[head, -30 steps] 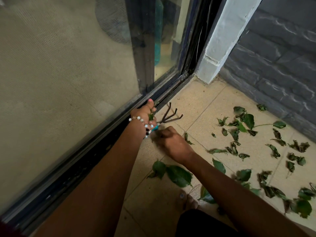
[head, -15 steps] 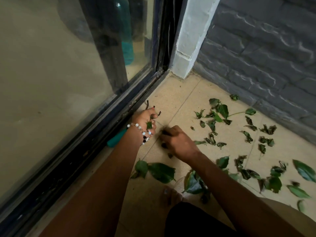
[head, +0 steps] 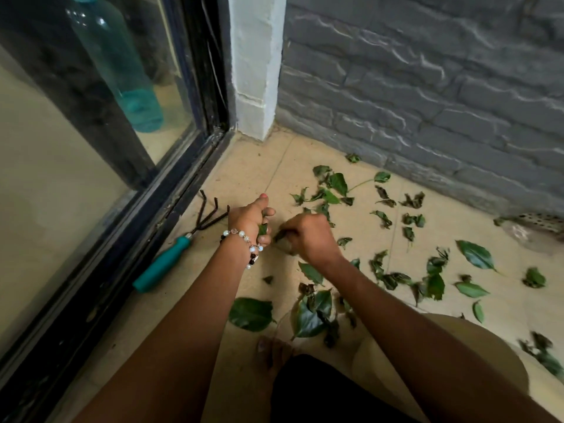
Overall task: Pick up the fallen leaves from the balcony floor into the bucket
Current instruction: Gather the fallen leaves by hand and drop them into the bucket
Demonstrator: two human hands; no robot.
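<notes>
Left hand: the left hand [head: 251, 217], a beaded bracelet [head: 244, 243] on its wrist, has its fingers curled round a small bunch of green leaves [head: 262, 229], thumb raised
Right hand: the right hand [head: 308, 236] is just beside it, fingers curled down and pinching a leaf [head: 279, 236] near the tiled floor [head: 256, 166]
Fallen leaves: the fallen leaves [head: 381, 239] lie scattered over the tiles between the hands and the grey stone wall [head: 427, 87], more near the person's foot [head: 270, 351]
Hand rake: a teal-handled hand rake [head: 180, 248] lies on the floor along the sliding door track [head: 146, 221], apart from both hands
Behind glass: a teal bottle [head: 122, 65]
Bucket: cannot tell where it is
</notes>
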